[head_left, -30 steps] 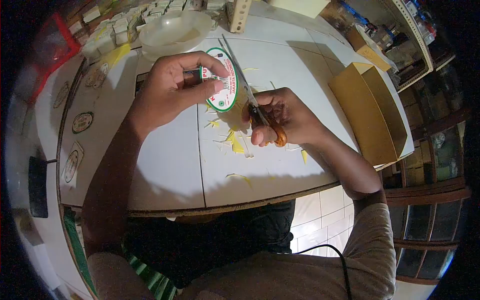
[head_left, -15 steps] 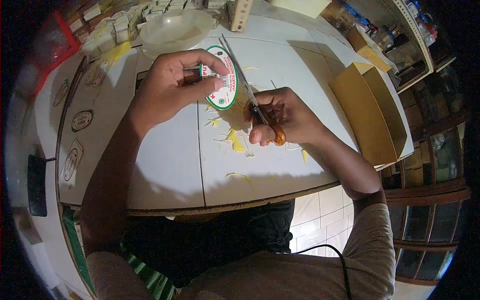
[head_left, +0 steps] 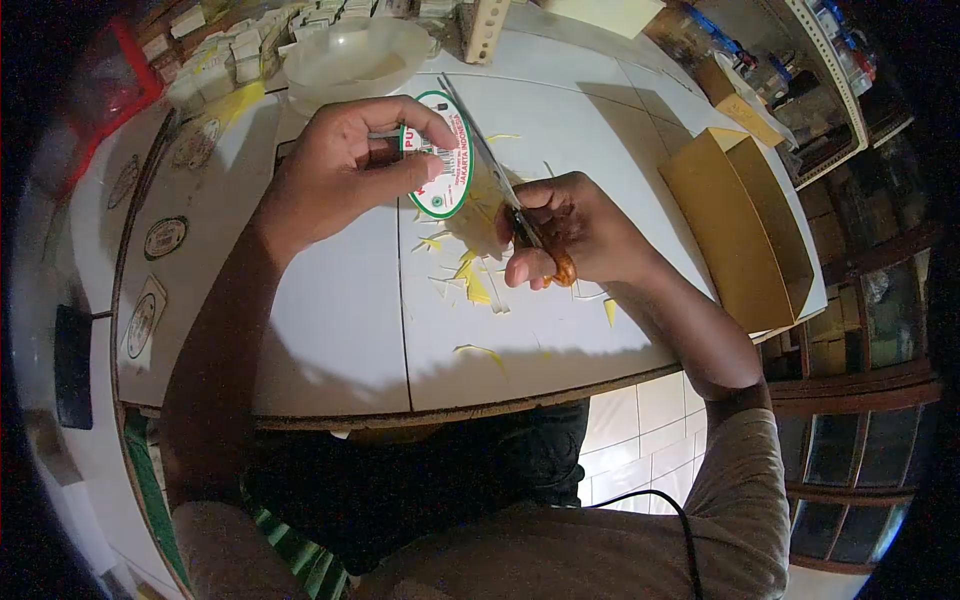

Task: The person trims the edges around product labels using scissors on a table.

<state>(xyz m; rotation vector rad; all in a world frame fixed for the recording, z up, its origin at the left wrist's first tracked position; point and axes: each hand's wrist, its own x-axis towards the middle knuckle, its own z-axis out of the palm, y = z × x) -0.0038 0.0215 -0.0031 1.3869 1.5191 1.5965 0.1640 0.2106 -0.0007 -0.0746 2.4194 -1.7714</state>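
Between the thumb and fingers of my left hand (head_left: 350, 165) is an oval white label (head_left: 437, 185) with a green rim and red print. My right hand (head_left: 580, 230) is wrapped round scissors (head_left: 508, 185) with orange-brown handles. Their narrow blades point up and to the left, along the label's right edge. Whether the blades touch the label is hard to tell. Yellow and white paper scraps (head_left: 475, 285) lie on the white table (head_left: 330, 345) below the hands.
A translucent bowl (head_left: 350, 65) stands at the back left, near stacks of small packs (head_left: 245, 50). An open cardboard box (head_left: 715, 215) is at the right. Several oval labels (head_left: 165, 238) lie at the left. A perforated metal post (head_left: 485, 30) rises at the back.
The label has turned slightly in my left hand. My right hand and the scissors have shifted slightly right, and the blades look closer together.
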